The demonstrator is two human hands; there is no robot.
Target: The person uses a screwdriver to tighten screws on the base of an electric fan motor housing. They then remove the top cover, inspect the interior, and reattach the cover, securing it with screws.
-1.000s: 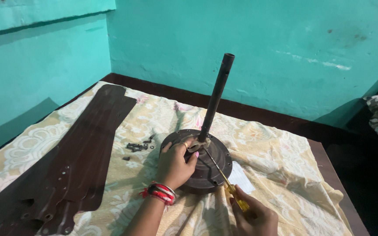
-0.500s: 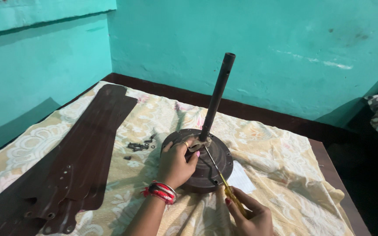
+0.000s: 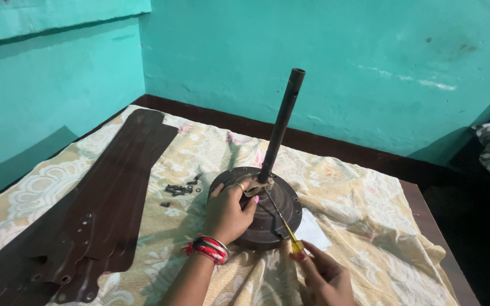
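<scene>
Ceiling fan motor housing (image 3: 267,218) sits on the floral cloth (image 3: 364,204) covering the counter, downrod (image 3: 281,126) upright, slightly tilted. Left hand (image 3: 226,214) rests on housing top, grip pinching a small fitting at the rod base. Right hand (image 3: 325,277) grip clenched around yellow-handled screwdriver (image 3: 283,222), tip at rod base. Stacked fan blades (image 3: 97,215) lie left; loose screws (image 3: 178,190) lie between blades and housing.

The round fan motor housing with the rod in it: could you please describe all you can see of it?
The fan motor housing is a dark brown, metal-looking disc lying flat on the floral cloth. Small holes dot its rim. A dark tube rises from its centre, leaning slightly right, with an open top. The left hand rests on it near the tube's base, where the tip of the screwdriver in the right hand points.
</scene>
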